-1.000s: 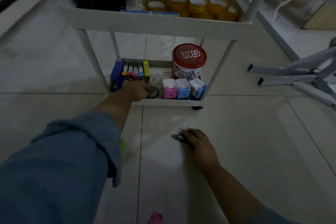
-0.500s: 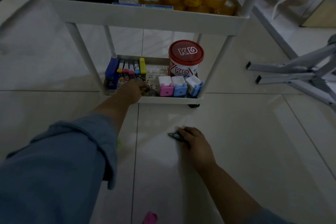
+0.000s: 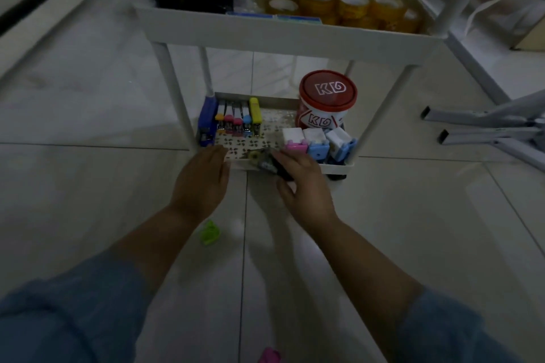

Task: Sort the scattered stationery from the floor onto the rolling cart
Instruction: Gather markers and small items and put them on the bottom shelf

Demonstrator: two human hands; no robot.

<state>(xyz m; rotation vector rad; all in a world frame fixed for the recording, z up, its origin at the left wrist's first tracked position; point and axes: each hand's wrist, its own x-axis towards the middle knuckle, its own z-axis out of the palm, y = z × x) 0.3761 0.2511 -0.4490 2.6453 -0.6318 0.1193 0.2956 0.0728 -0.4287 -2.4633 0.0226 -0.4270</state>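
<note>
our left hand (image 3: 203,183): flat, fingers straight, forearm in from 7 o'clock | our right hand (image 3: 306,186): fingers pinching a small dark item (image 3: 269,166), forearm in from 5 o'clock

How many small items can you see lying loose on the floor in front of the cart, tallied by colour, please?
Green item: 1
Pink item, partly cut off by the frame edge: 1
Total: 2
Not counted: the dark item held in the right hand.
</note>
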